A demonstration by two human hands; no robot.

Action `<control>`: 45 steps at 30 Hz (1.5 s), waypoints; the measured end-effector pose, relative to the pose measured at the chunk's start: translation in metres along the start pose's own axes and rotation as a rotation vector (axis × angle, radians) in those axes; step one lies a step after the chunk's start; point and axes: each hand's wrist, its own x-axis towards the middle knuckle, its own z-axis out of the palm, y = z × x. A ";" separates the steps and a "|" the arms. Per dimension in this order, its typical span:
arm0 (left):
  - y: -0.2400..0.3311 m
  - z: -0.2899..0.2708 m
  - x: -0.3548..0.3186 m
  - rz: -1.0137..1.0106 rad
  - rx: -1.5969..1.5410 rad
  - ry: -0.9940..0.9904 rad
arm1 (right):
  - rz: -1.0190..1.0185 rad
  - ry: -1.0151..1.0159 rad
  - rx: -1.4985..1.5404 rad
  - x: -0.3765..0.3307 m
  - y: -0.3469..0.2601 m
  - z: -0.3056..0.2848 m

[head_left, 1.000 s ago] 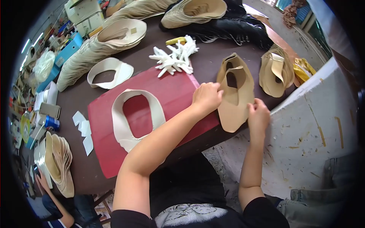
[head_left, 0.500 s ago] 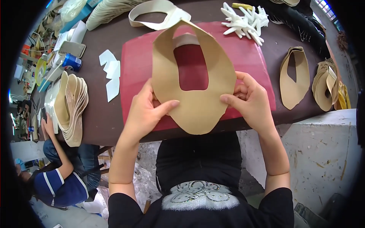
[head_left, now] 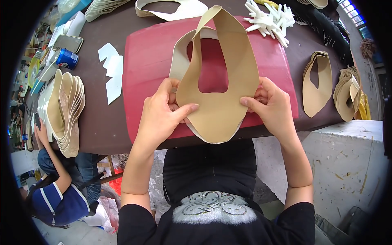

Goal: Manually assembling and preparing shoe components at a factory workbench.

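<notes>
A tan shoe upper [head_left: 216, 112], cut with a long opening and tapering to a rounded near end, is held up between my hands. Under it a whitish lining piece [head_left: 179, 59] shows along the left side and the near edge. My left hand [head_left: 165, 114] pinches the left edge, thumb on top and fingers beneath. At the right edge my right hand [head_left: 271, 102] grips in the same way. Both pieces hover over a red mat [head_left: 151, 49], which shows through the opening. How the layers meet beneath is hidden.
Stacked upper pieces [head_left: 71, 110] lie at the left, others [head_left: 324, 85] at the right. White paper shapes [head_left: 114, 69], a blue can [head_left: 67, 58] and a phone [head_left: 68, 43] are left of the mat. White finger-like pieces [head_left: 269, 20] lie behind it. A person [head_left: 61, 200] sits at left.
The upper has turned and shifted slightly right, and its far left strip has folded inward. More of the whitish lining shows at its left. Both hands keep their grip.
</notes>
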 end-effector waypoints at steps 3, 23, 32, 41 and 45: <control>0.003 0.003 -0.002 0.005 0.048 0.009 | -0.007 0.001 -0.040 -0.001 -0.001 -0.002; -0.020 0.079 -0.048 0.823 0.814 0.022 | -0.276 -0.026 -0.452 0.033 -0.019 -0.023; -0.020 0.100 -0.027 0.770 0.949 0.158 | -0.224 -0.170 -0.393 0.085 0.003 -0.038; 0.018 0.110 -0.013 0.533 1.124 0.151 | -0.230 -0.096 -0.286 0.074 -0.017 -0.029; 0.012 0.083 -0.005 0.684 1.067 0.024 | -0.618 -0.140 -0.555 0.080 -0.032 -0.028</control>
